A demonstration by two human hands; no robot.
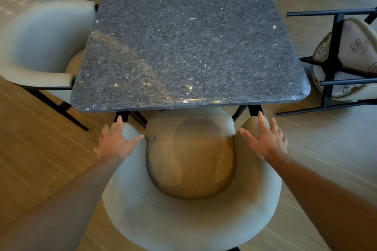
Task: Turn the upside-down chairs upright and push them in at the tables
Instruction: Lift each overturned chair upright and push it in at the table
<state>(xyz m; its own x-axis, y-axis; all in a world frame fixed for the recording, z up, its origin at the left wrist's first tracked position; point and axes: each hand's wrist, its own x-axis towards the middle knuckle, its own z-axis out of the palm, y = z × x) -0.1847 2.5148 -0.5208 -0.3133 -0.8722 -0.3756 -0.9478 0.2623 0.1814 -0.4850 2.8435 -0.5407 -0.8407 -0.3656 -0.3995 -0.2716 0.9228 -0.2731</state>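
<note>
Both hands, left [114,140] and right [265,138], lay flat with fingers spread on the near chair [191,226], nearly pushed in. Right of them, another chair [346,57] was upside down.

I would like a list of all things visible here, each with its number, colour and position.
table: one, dark speckled stone top, centre.
near chair: one, grey-beige, upright, at the table's near edge.
left chair: one, grey-beige, upright, at the table's left side.
overturned chair: one, black legs and patterned underside showing, right of the table.
floor: wood-look brown planks, all around.
left hand: one, fingers spread, on the near chair's left arm.
right hand: one, fingers spread, on its right arm.
</note>
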